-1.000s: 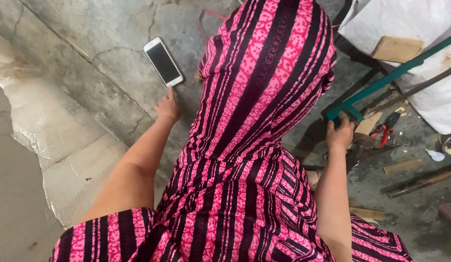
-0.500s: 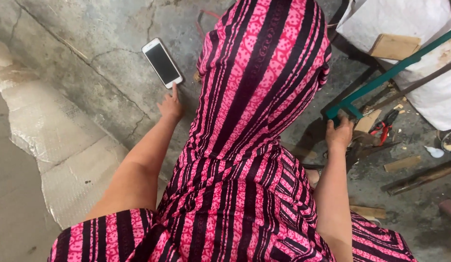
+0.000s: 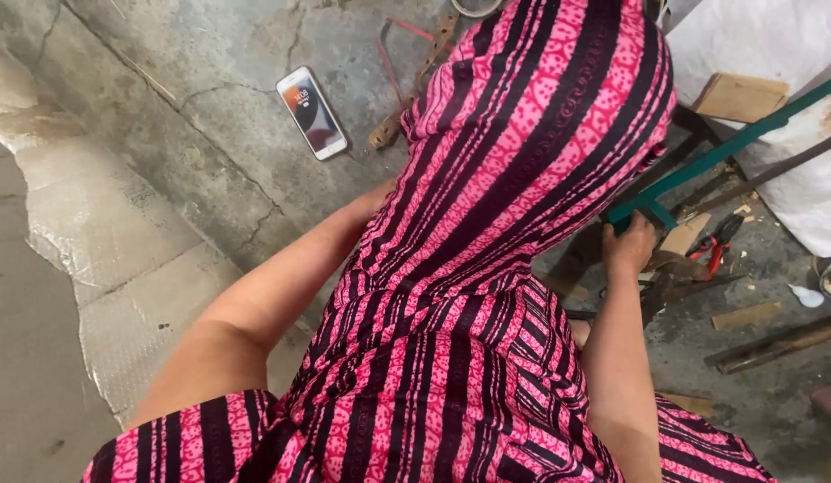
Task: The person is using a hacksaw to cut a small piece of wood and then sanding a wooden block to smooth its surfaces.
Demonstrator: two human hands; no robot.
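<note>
The pink and black striped garment (image 3: 523, 268) is the largest thing and fills the middle of the frame from the top down to the lower edge; it hides much of the floor and part of both arms.

The green metal bar (image 3: 729, 148) lies in the right part of the frame. Its long axis runs diagonally, from the upper right edge down toward the centre right, so its lower end points to the lower left. It looks painted teal green, straight and narrow, with a short cross piece at the lower end, and it passes over a white sack (image 3: 773, 54) and a flat piece of wood (image 3: 742, 97).

The right hand (image 3: 632, 243) is closed around the lower end of this bar, fingers curled over it. The left hand (image 3: 380, 199) is at the centre of the frame, mostly covered by the garment, so I cannot tell if it is open or closed.

Compared with half a second before, the left hand no longer shows its fingers near the phone; it has drawn back under the cloth. The right hand keeps its grip on the bar.

The phone (image 3: 312, 113) lies on the cracked concrete floor (image 3: 165, 134) in the upper left, screen up. Red-handled pliers (image 3: 720, 243) lie just right of the right hand.
</note>
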